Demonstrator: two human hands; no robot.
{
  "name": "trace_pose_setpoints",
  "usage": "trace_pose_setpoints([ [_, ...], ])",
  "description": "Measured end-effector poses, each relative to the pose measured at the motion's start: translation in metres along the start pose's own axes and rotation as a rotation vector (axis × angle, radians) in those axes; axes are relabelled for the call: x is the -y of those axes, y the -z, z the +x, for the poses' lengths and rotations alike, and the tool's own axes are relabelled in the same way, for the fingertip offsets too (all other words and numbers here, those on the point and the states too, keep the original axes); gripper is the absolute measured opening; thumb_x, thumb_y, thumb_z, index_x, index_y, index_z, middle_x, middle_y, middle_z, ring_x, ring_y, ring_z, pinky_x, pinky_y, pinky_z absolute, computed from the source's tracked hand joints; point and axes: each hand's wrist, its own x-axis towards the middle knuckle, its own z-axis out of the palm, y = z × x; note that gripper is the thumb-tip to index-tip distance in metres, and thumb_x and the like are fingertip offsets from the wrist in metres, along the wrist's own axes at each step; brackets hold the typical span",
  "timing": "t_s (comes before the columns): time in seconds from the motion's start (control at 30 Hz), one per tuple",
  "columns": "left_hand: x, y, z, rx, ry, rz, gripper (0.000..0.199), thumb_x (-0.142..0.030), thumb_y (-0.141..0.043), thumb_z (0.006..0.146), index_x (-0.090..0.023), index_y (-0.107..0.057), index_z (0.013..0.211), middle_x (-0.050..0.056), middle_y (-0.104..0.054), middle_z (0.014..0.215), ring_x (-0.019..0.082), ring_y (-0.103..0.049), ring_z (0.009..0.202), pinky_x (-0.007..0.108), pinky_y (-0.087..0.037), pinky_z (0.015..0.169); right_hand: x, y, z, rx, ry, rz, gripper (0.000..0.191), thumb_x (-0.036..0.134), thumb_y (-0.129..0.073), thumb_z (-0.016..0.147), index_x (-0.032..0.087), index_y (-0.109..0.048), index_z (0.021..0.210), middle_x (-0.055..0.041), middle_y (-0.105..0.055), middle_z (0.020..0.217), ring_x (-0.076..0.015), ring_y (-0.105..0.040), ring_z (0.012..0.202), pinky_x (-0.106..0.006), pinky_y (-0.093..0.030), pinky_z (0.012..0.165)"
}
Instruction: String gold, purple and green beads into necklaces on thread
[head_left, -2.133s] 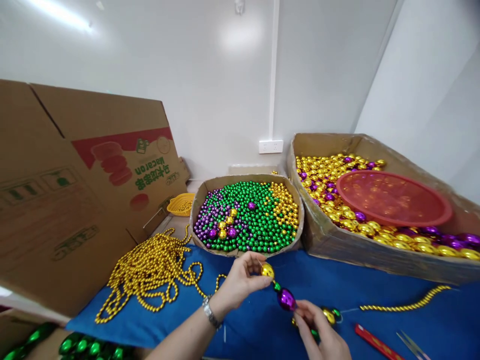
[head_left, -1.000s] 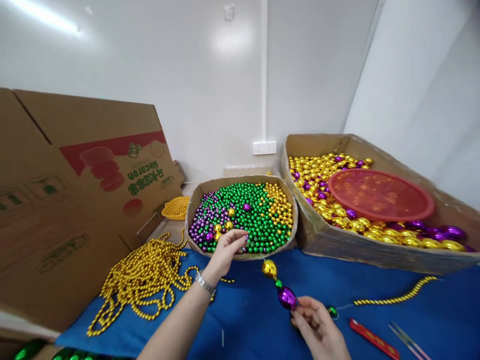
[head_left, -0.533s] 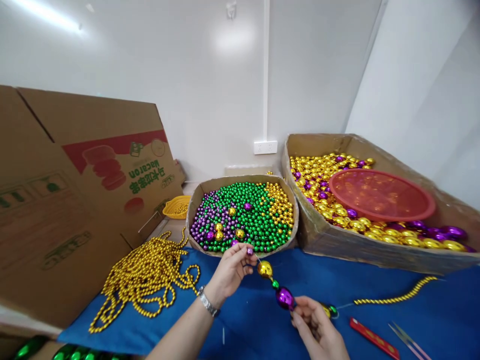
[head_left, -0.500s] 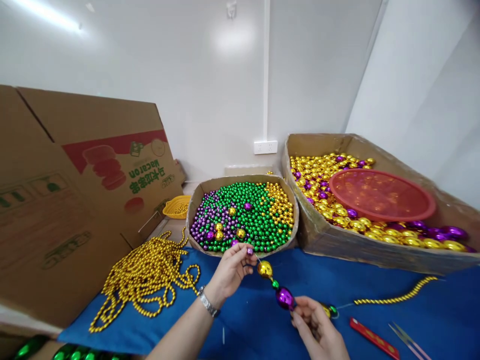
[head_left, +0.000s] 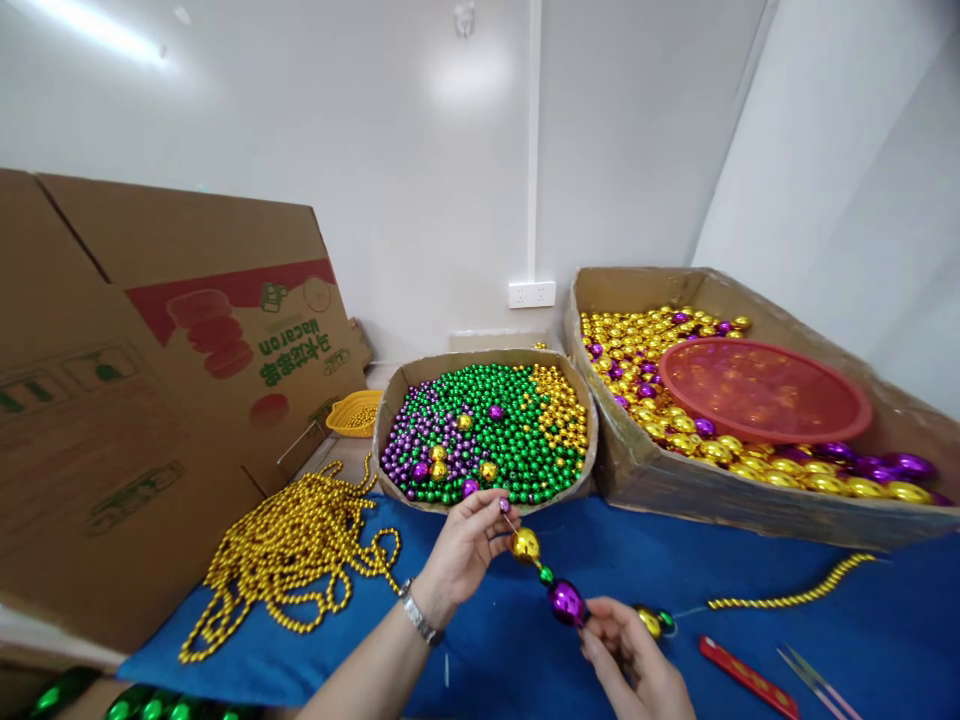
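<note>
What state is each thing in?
Left hand: pinching small purple bead
Right hand: gripping bead string
Bead string: slanting between hands
Middle box: open, bead-filled
Right box: open, bead-filled
Red basin: resting on beads
Yellow basket: holding gold beads
Gold strands: heaped loosely
Red tool: lying flat
Tweezers: lying, prongs apart
Carton: standing, print inverted

A brown printed cardboard carton point(head_left: 176, 400) stands at left. A white rectangular socket point(head_left: 532, 294) sits on the smooth grey wall point(head_left: 420, 200).

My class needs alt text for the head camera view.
A left hand pinches a small purple bead while the right hand holds a strand at a large purple bead, above a blue cloth. Behind stand two boxes of beads.
</note>
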Motion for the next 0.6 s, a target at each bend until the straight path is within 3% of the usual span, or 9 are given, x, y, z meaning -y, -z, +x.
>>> trace_pose_setpoints([
  [0.3, 0.000, -0.001, -0.003, 0.008, -0.065, 0.080, 0.023, -0.027, -0.072, 0.074, -0.016, -0.062, 0.092, 0.007, -0.068, 0.087, 0.017, -0.063, 0.083, 0.027, -0.048, 0.071, 0.003, 0.001, -0.002, -0.020, -0.013, -0.036, 0.039, 0.052, -0.058, 0.079, 0.021, -0.058, 0.104, -0.0044, -0.067, 0.085, -0.0189, -0.066, 0.080, -0.025, -0.052, 0.075],
  [0.5, 0.006, -0.001, -0.010, -0.046, -0.249, 0.359, 0.027, -0.030, -0.076, 0.070, -0.016, -0.063, 0.088, 0.005, -0.068, 0.085, 0.016, -0.061, 0.080, 0.024, -0.047, 0.068, -0.002, -0.001, -0.004, -0.067, 0.031, -0.212, 0.033, 0.048, -0.057, 0.079, 0.024, -0.059, 0.102, -0.0053, -0.069, 0.091, -0.0201, -0.067, 0.084, -0.025, -0.052, 0.076],
  [0.6, 0.015, 0.003, -0.014, -0.052, -0.264, 0.462, 0.027, -0.033, -0.075, 0.069, -0.016, -0.063, 0.086, 0.006, -0.069, 0.085, 0.017, -0.062, 0.078, 0.025, -0.047, 0.068, -0.008, -0.009, -0.006, -0.056, 0.029, -0.212, 0.030, 0.045, -0.056, 0.080, 0.024, -0.059, 0.100, -0.0056, -0.070, 0.090, -0.0205, -0.068, 0.083, -0.026, -0.053, 0.075],
])
